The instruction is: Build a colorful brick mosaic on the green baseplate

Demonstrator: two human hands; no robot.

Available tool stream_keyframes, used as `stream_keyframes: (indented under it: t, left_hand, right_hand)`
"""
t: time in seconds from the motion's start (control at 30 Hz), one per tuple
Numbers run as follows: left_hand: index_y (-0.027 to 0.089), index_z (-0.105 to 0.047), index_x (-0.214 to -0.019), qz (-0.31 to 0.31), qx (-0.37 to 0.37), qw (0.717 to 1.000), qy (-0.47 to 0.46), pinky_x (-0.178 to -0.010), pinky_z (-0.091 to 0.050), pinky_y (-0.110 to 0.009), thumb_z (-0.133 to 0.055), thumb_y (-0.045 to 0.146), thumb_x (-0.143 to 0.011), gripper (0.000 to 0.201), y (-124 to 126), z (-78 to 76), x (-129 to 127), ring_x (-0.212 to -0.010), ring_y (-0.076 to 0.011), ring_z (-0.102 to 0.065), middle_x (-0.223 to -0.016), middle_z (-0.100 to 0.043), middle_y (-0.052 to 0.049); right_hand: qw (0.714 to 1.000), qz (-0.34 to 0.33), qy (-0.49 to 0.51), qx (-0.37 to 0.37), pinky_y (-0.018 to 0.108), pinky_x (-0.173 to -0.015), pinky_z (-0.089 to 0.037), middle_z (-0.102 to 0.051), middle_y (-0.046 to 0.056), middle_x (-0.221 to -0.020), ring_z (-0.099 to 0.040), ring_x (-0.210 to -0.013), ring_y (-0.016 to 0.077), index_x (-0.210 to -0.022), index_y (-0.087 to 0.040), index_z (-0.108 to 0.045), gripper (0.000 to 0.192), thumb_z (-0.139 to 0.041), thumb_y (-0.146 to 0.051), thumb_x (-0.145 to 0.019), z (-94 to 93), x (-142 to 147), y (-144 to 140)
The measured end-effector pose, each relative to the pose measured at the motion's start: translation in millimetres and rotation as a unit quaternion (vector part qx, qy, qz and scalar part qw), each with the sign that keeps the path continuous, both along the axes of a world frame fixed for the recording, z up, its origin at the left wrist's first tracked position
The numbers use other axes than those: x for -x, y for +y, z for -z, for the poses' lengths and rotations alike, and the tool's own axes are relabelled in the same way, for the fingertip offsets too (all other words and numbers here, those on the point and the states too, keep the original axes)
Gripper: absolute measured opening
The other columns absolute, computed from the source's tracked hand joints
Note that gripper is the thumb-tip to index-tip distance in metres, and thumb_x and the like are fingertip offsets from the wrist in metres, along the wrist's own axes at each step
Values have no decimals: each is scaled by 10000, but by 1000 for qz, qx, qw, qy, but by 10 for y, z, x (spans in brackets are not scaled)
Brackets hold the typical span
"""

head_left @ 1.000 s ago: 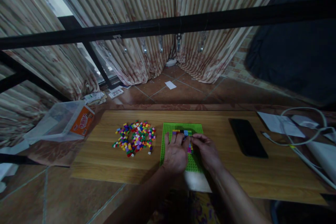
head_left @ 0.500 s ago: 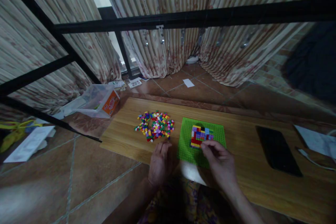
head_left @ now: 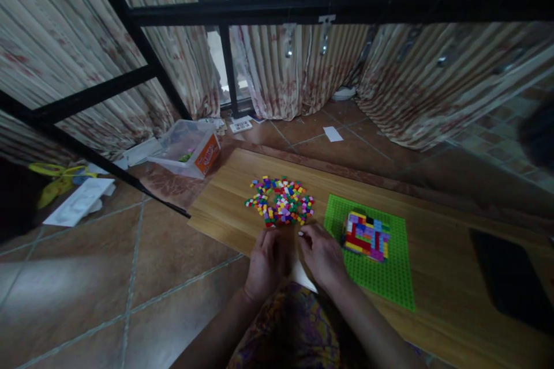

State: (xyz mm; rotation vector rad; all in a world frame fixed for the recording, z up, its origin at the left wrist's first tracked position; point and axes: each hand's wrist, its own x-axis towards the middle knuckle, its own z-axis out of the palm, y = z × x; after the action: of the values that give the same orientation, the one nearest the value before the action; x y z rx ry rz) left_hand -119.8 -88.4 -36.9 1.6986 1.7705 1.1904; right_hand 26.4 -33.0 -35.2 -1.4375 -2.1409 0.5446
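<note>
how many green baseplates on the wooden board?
1. The green studded plastic baseplate lies on the light wooden board, right of the loose pile of small coloured bricks, beside the right hand.

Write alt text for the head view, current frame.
Two bare hands, left hand and right hand, rest at the near edge of a wooden board, just below a pile of small coloured bricks. To their right, a green baseplate carries a partly built multicoloured block.
</note>
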Motion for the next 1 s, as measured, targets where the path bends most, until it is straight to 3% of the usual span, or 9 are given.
stream_keyframes:
  t: [0.23, 0.4, 0.6, 0.8, 1.0]
  left_hand:
    - [191, -570, -1006, -8, -3, 1000, 2, -863, -520, -315, -471, 154, -880, 164, 36, 24, 80, -982, -168, -607, -1035, -600, -78]
    - [201, -578, -997, -4, 7, 1000, 26, -846, -526, -322, -459, 174, -891, 161, 37, 25, 60, -967, -175, -613, -1044, -610, -83]
    - [205, -587, -965, 1, 4, 998, 57, -809, -534, -302, -468, 185, -884, 145, 47, 30, 49, -930, -172, -630, -1024, -622, -76]
    - [210, -597, -982, -8, -14, 994, 108, -771, -548, -289, -472, 213, -889, 155, 76, 82, 24, -918, -175, -649, -1039, -633, -70]
    - [214, -599, -975, -18, -23, 989, 146, -770, -551, -283, -476, 228, -892, 149, 94, 110, 17, -906, -176, -659, -1039, -638, -62]
  right_hand:
    - [998, -23, -53, -25, 308, -670, -414, -602, 62, -847, -583, -794, 212, -801, -224, -585, 184, -438, -165, -895, -10, 43, 38]
    - [998, -30, 51, 30, 296, -702, -442, -626, 22, -790, -614, -752, 183, -838, -230, -577, 182, -418, -196, -921, -101, -64, -100]
    - [982, 57, 153, 97, 283, -680, -467, -686, 9, -827, -641, -739, 181, -922, -251, -633, 189, -475, -354, -928, -273, -576, -319]
    - [950, 232, 207, 17, 345, -792, -473, -678, 46, -946, -628, -899, 223, -876, -236, -686, 242, -585, -454, -846, -321, -1308, -79]
    - [948, 210, 237, -29, 444, -980, -392, -604, 76, -1116, -553, -1093, 246, -842, -236, -731, 208, -643, -420, -804, -177, -1427, 185]
